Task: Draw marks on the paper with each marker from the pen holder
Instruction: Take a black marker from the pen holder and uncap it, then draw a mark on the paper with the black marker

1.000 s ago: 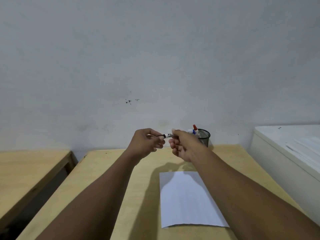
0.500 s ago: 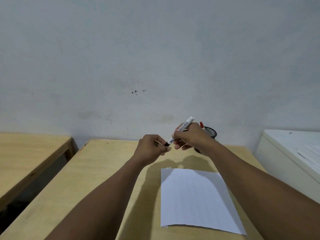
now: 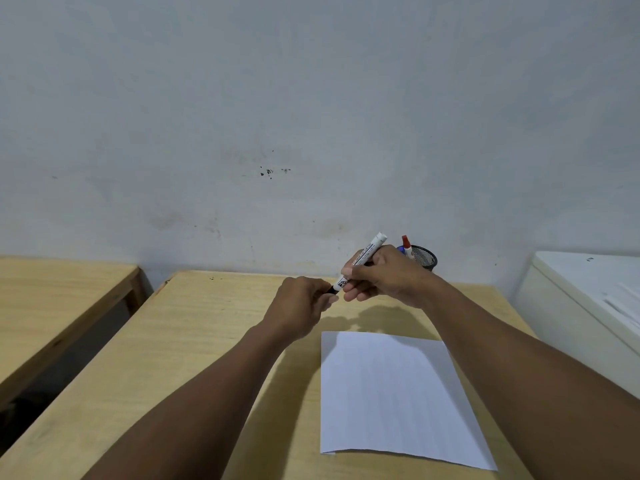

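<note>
My right hand (image 3: pixel 384 277) grips a white marker (image 3: pixel 364 257) by its barrel, tilted with its rear end up and to the right. My left hand (image 3: pixel 300 308) is closed around the marker's black cap end (image 3: pixel 334 289); the cap itself is mostly hidden by the fingers. Both hands hover above the table, just beyond a blank white sheet of paper (image 3: pixel 391 396). A black mesh pen holder (image 3: pixel 426 257) stands at the table's far edge behind my right hand, with a red-capped marker (image 3: pixel 405 242) and a blue one sticking out of it.
The light wooden table (image 3: pixel 194 341) meets a grey wall at the back. A second wooden table (image 3: pixel 52 292) stands to the left across a dark gap. A white cabinet (image 3: pixel 588 296) with papers on it sits at the right.
The marker went from level between my hands to tilted, rear end up. My view dropped toward the table, and both hands sit slightly lower over it, still joined on the marker.
</note>
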Demonstrator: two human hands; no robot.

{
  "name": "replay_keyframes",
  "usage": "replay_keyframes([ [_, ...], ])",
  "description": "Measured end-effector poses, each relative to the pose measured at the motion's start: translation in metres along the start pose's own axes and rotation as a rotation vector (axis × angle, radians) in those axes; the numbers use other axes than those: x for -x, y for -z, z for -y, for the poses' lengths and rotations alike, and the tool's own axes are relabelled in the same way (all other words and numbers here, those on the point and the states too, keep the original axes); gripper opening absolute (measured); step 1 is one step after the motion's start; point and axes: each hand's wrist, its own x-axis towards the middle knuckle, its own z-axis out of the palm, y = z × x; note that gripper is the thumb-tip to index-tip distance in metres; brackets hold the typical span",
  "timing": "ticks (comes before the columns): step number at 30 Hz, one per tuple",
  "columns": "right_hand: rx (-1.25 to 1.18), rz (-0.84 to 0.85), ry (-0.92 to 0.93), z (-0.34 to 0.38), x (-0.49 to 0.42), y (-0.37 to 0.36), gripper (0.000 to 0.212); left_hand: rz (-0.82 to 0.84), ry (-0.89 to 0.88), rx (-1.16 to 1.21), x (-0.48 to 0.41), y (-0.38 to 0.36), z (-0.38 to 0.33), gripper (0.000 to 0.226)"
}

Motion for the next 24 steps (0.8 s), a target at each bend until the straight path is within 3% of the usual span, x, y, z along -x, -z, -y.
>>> replay_keyframes([
  [11, -0.166, 0.093, -0.106, -0.009, -0.006, 0.0, 0.023, 0.288, 0.148, 0.09, -0.018, 0.031, 0.004, 0.019],
  [14, -0.238, 0.076, -0.116, -0.007, -0.004, 0.011, 0.015, 0.374, 0.194, -0.038, -0.017, 0.044, 0.016, 0.016],
  [19, -0.185, -0.108, -0.138, -0.005, 0.0, 0.037, 0.008, 0.418, 0.267, -0.356, -0.004, 0.059, 0.047, 0.007],
  [24, -0.083, -0.07, -0.156, -0.013, -0.006, 0.013, 0.01, 0.46, 0.243, -0.479, -0.007, 0.038, 0.039, 0.02],
])
